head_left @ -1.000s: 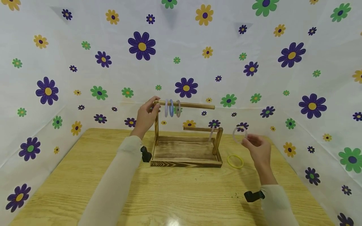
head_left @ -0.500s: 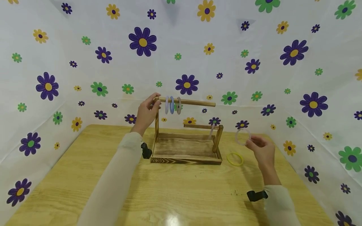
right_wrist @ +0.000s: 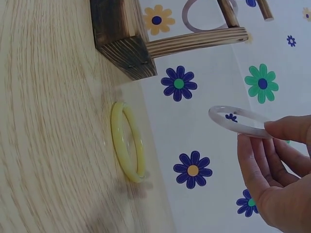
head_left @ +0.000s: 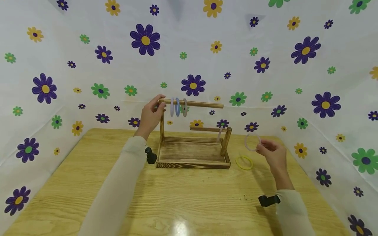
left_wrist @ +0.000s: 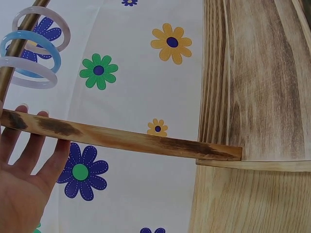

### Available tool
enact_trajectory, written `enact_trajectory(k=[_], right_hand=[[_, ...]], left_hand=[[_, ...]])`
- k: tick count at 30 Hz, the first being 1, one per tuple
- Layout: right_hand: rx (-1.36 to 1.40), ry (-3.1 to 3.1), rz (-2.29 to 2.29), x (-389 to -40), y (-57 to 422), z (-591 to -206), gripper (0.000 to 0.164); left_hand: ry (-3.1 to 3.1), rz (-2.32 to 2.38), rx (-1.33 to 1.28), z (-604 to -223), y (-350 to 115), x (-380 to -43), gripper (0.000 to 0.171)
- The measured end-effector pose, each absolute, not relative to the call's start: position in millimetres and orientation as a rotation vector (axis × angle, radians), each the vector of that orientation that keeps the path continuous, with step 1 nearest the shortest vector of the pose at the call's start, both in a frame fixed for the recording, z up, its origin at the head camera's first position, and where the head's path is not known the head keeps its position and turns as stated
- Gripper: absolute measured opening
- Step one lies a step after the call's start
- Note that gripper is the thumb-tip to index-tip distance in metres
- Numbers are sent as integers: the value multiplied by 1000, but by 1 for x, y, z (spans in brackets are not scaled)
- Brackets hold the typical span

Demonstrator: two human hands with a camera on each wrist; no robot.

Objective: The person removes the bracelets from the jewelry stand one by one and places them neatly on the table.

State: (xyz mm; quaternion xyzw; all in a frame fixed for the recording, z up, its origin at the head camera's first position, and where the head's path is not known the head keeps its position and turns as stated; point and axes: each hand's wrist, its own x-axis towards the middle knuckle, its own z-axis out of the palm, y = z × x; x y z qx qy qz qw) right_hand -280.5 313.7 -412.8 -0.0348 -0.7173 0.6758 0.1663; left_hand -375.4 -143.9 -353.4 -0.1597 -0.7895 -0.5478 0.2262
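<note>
A wooden jewellery stand (head_left: pixel 192 152) has a tray base, a tall post (left_wrist: pixel 121 138) at left and a shorter one at right. My left hand (head_left: pixel 150 118) grips the tall post's top, fingers behind it in the left wrist view. From its upper rod (head_left: pixel 203 104) hang a pale lilac bangle (head_left: pixel 172 109), a blue bangle (head_left: pixel 177 109) and a greyish one (head_left: pixel 185 111). Another pale bangle (head_left: pixel 219 135) hangs on the lower rod (head_left: pixel 206 129). To the stand's right, my right hand (head_left: pixel 274 157) pinches a whitish translucent bangle (right_wrist: pixel 243 129) between thumb and fingers, raised above the table.
A yellow bangle (right_wrist: pixel 119 145) lies on the wood-grain table (head_left: pixel 177 196) right of the tray, below my right hand. Flower-printed white cloth (head_left: pixel 118 72) walls in the table's back and sides. Small dark specks (head_left: pixel 244 197) mark the tabletop at right.
My right hand has shifted slightly right, away from the stand, with the whitish bangle still pinched. The left hand keeps its hold on the post. The head view has tilted a little downward.
</note>
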Motion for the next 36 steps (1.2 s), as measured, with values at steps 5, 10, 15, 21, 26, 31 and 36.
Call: enact_trajectory(k=[5, 10, 15, 21, 26, 31, 36], right_hand=[[-67, -2064, 1945, -285, 316, -412, 16], [-77, -2130, 1889, -285, 319, -413, 15], [-85, -2126, 1892, -282, 325, -415, 17], [-107, -2162, 1855, -280, 333, -419, 16], [-112, -2224, 1791, -278, 338, -419, 11], [-98, -2251, 1776, -274, 342, -419, 12], [-107, -2282, 1740, -271, 347, -422, 9]], left_hand=[[-2169, -1519, -437, -352, -149, -375, 38], [-2154, -1546, -453, -352, -148, -377, 38], [-2160, -1530, -464, -352, -144, -376, 36], [-2153, -1555, -468, -351, -143, -377, 36], [-2164, -1533, -460, -352, -142, -377, 37], [-2166, -1531, -451, -353, -142, -376, 36], [-2167, -1536, -444, -353, -143, -374, 36]])
